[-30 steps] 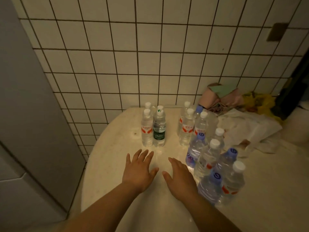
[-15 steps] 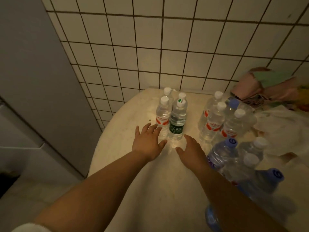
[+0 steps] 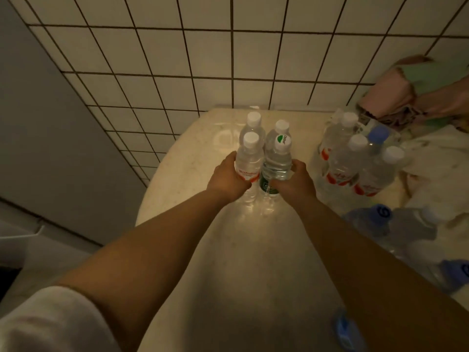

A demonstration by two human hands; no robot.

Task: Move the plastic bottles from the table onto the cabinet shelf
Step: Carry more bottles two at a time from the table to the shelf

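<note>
Several clear plastic water bottles stand on a beige table. My left hand grips the red-labelled bottle at the front of a small group near the wall. My right hand grips the green-labelled bottle beside it. Two more white-capped bottles stand just behind these. To the right is a cluster of red-labelled bottles. Blue-capped bottles stand nearer me on the right. No cabinet shelf shows in this view.
A tiled wall runs behind the table. A grey panel rises at the left, with a pale ledge below it. Pink and green cloth and a white cloth lie at the table's right.
Both hands have moved forward from flat over the table and closed round the two front bottles. The view has leaned in closer to the table.
</note>
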